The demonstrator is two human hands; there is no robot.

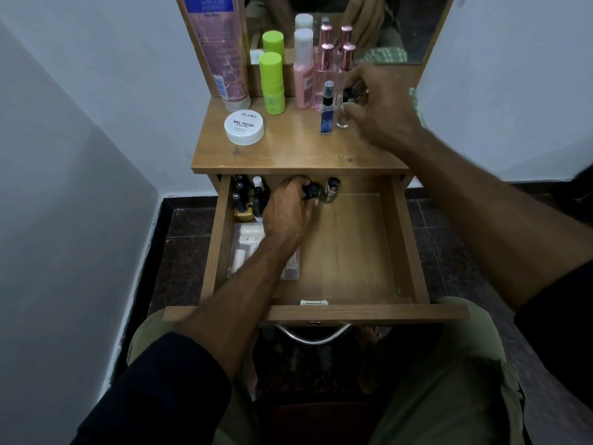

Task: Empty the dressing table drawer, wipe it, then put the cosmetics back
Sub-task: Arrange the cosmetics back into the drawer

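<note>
We see our left hand (288,213) reaching into the open brown wooden drawer (353,252). Its fingers curl around a small bottle with a black cap (313,190) at the far end of the drawer. Just to the right of it stands another small bottle with a dark cap (332,189), not touched. At the far left corner of the drawer is a bunch of little nail polish bottles (247,200), one of them yellow. Nearer to us on the left lies a flat clear plastic pack (247,248), partly hidden under our arm. The right side of the drawer floor is bare wood.

Our right hand (382,110) is up on the brown wooden worktop (288,149), at the far right. Its fingers pinch a small bottle with a black cap (349,94). Just beside it stand a small clear glass bottle (342,118) and a thin blue spray bottle with a black top (327,110).

More things stand at the far side of the worktop. There is a tall pink tube (221,56) on the left, then a lime green stick (272,83), then a pink bottle with a white cap (304,75), then two clear bottles with shiny pink caps (337,62). A round white tub that says nail polish (244,127) sits near the left, closer to us. A mirror (401,24) stands behind them all and shows some of the bottles again.
</note>
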